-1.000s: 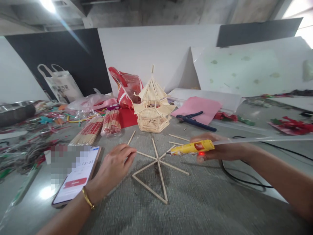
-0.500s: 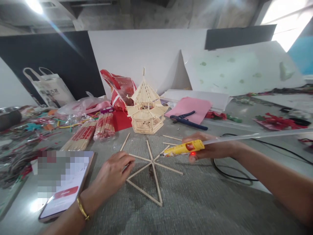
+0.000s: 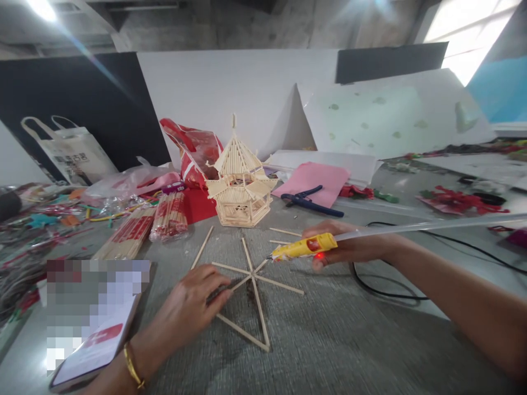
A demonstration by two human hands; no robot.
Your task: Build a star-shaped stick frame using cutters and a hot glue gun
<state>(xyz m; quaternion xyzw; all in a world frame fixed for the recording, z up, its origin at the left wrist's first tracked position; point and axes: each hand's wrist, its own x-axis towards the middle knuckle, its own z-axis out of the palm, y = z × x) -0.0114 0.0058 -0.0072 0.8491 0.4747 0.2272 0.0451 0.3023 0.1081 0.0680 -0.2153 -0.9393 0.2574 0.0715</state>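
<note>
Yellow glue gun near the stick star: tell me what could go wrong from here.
1. The yellow glue gun has its tip close to the stick star; a small slip might knock a stick askew or smear glue.
2. The left hand is over the star's left side, so it could nudge those thin sticks out of line.
3. The black cord loops near the right hand and might snag if the gun moves.

Bright window (image 3: 453,35), grey ceiling (image 3: 230,27)
</note>
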